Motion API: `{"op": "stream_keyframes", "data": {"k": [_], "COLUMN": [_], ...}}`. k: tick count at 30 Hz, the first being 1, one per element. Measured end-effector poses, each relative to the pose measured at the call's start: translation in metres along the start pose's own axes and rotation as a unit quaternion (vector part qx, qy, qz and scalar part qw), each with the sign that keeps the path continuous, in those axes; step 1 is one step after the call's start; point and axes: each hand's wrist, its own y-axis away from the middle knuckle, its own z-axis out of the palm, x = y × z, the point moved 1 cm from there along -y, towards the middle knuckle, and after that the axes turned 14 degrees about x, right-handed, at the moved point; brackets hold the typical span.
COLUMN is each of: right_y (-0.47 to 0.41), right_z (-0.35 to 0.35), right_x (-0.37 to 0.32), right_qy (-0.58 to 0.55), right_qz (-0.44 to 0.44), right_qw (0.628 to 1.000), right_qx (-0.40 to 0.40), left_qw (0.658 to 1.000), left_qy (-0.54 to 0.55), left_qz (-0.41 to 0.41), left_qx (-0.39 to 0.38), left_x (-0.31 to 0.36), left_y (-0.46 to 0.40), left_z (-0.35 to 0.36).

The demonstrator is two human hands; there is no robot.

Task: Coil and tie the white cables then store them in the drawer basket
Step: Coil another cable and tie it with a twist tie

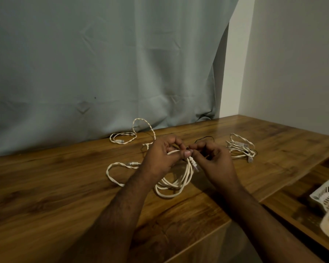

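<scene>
A coiled white cable [176, 184] hangs in loops over the wooden table [55, 186], held at its top by my left hand [162, 155]. My right hand [214, 161] pinches a thin black tie [205, 138] right beside the left thumb, above the cable's plug. A loose twisted white cable [122, 137] trails from the back of the table to a loop at the left. A bundled white cable [239, 147] lies at the right. The white drawer basket [326, 198] sits at the lower right.
A pale green curtain [103, 63] hangs along the back edge of the table. A wall closes the right side. The basket rests on a lower wooden surface [292, 204] to the right of the table's edge.
</scene>
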Motion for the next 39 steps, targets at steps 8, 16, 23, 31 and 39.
{"op": "stream_keyframes", "data": {"k": [8, 16, 23, 31, 39], "right_y": [-0.001, -0.0008, -0.0003, -0.0001, 0.0027], "right_z": [0.0002, -0.0007, -0.0009, -0.0009, 0.0011], "right_x": [0.0035, 0.0012, 0.0008, -0.0006, -0.0025], "right_qy": [-0.01, -0.005, -0.002, 0.002, -0.001], "right_qz": [0.008, -0.013, -0.013, -0.022, -0.075], "right_qw": [1.0, 1.0, 1.0, 1.0, 0.996], "right_qx": [0.001, -0.003, 0.003, -0.005, -0.043], "left_qw": [1.0, 1.0, 1.0, 1.0, 0.999], "left_qy": [0.013, 0.023, 0.021, 0.006, -0.009], "left_qz": [-0.004, 0.005, -0.004, -0.007, -0.014], "left_qx": [0.01, 0.013, 0.013, 0.013, 0.029], "left_x": [0.0003, 0.0002, 0.0003, 0.0002, -0.0007], "left_y": [0.0019, 0.0017, 0.0013, 0.0013, 0.001], "left_z": [-0.0005, 0.0009, 0.0013, 0.0018, 0.0015]}}
